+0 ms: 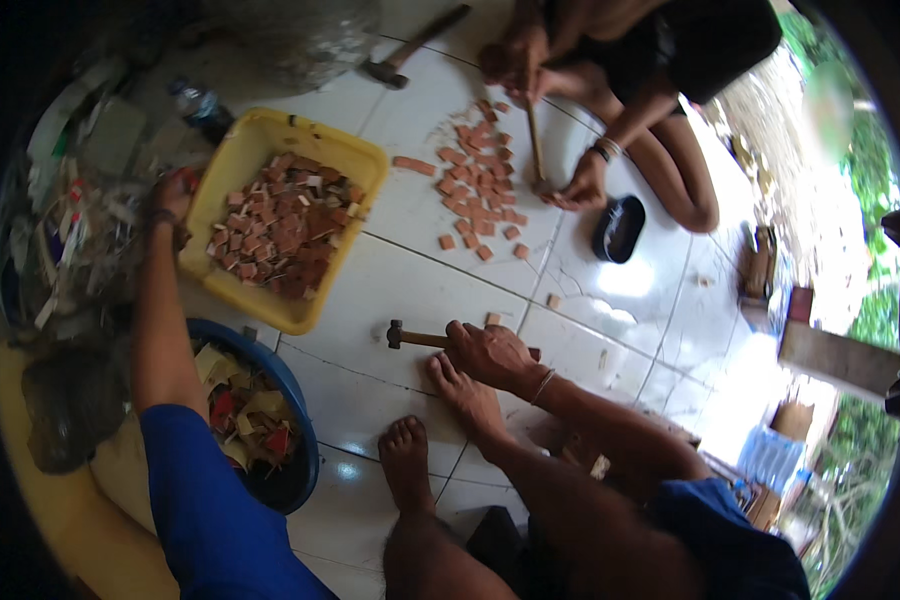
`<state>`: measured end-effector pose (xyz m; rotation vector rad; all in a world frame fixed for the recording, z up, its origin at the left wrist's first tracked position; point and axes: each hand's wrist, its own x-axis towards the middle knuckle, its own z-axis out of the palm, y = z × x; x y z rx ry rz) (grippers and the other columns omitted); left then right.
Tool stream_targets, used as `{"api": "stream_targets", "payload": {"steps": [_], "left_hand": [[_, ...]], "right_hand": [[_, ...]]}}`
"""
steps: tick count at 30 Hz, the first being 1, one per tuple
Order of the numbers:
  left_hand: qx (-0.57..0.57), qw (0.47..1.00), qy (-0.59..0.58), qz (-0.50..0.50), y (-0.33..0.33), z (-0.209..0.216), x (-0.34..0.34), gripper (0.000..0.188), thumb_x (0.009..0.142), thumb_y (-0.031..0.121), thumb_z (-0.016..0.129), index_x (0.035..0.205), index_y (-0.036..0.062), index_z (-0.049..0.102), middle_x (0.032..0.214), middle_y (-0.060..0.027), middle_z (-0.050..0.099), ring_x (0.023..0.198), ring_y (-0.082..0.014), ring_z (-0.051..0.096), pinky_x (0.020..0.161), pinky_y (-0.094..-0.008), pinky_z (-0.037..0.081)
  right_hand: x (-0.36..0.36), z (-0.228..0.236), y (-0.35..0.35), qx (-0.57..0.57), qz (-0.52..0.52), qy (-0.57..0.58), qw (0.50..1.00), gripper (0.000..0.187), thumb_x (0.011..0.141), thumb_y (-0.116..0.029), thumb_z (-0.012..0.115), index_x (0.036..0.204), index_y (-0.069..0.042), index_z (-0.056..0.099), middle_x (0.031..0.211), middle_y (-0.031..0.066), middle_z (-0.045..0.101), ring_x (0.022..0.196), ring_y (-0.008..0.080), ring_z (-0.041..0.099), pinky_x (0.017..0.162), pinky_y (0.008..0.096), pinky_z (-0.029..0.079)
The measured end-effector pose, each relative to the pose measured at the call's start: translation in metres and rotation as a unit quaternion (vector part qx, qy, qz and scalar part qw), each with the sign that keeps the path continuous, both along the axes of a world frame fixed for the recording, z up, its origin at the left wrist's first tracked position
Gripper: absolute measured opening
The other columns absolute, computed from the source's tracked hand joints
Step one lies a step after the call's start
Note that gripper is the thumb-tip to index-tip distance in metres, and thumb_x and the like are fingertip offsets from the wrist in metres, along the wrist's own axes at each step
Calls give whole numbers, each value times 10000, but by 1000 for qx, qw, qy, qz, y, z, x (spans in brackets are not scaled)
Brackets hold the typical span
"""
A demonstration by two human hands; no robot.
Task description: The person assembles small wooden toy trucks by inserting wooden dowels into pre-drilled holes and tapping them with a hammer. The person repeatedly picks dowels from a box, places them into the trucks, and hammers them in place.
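Note:
My right hand point(490, 355) is wrapped round the wooden handle of a small hammer point(425, 340), its dark metal head pointing left, just above my feet on the tiled floor. My left hand point(173, 195) is at the left rim of a yellow plastic basin point(350, 150), its fingers curled and dim. Something reddish shows by the fingertips, but I cannot make out what it is. Inside the basin lies a heap of small reddish-brown square tile pieces point(280, 225). A small pale piece point(493, 319) sits on the floor just beyond my right hand.
Across from me a person's hands point(582, 185) work with a stick-like tool point(535, 140) beside scattered tile squares point(480, 190). A dark oval dish point(620, 228) stands near that person. Another hammer point(410, 50) lies farther off. A blue tub point(305, 430) of scraps and a clutter of plastic point(70, 220) are at my left.

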<state>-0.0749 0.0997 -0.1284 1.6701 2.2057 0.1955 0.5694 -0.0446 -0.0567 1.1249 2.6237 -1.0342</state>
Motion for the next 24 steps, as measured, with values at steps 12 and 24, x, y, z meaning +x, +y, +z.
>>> {"api": "stream_targets", "payload": {"steps": [12,24], "left_hand": [[-5,996,-15,86,-13,22,-2,980,694,309,853,1487,25,352,1322,-166,612,1224,-299,583,1034,-398,472],[-22,992,127,8,8,151,-27,897,836,415,798,1497,-14,372,1538,-225,416,1403,-321,421,1137,-390,352]], "right_hand": [[-25,-47,-96,121,-65,-48,989,410,892,-104,556,1293,-101,472,1218,129,559,1201,370,502,1033,473,415],[271,261,-157,58,-326,-115,937,333,933,-325,642,1143,-85,547,741,149,670,680,381,659,618,501,485]]}}
